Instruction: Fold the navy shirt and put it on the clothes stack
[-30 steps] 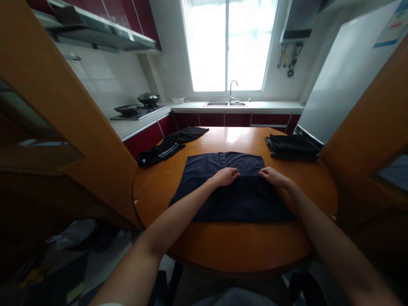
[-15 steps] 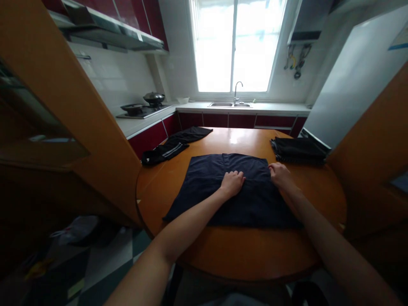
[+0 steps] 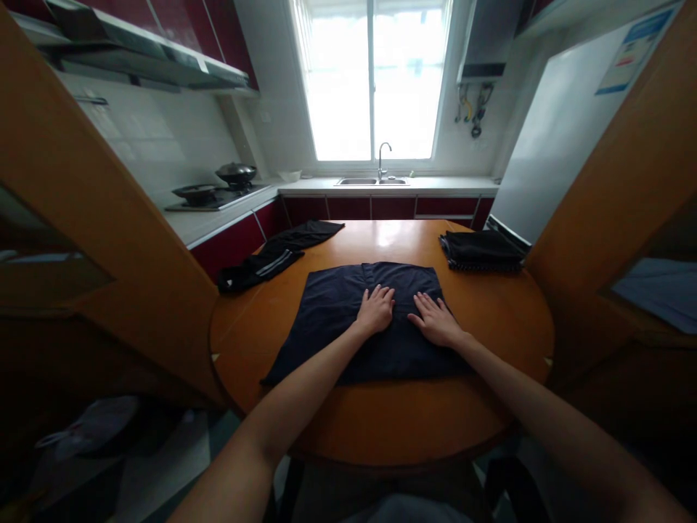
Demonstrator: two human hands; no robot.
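A dark navy garment (image 3: pixel 332 312) lies spread flat on the round wooden table (image 3: pixel 490 319). My left hand (image 3: pixel 375 310) rests palm down on its middle, fingers stretched out. My right hand (image 3: pixel 435 319) lies flat beside it on the same cloth, fingers spread. Neither hand grips anything.
A folded dark stack (image 3: pixel 482 251) sits at the table's back right. A loose black garment with grey stripes (image 3: pixel 275 256) hangs over the back left edge. Wooden door frames (image 3: pixel 81 189) flank the table on both sides. A counter with a sink (image 3: pixel 371 181) and a stove (image 3: pixel 212 195) lies beyond.
Both hands have gone from curled fingers at the garment's upper part to lying flat and open on it. My right hand slid in from the right edge toward the middle.
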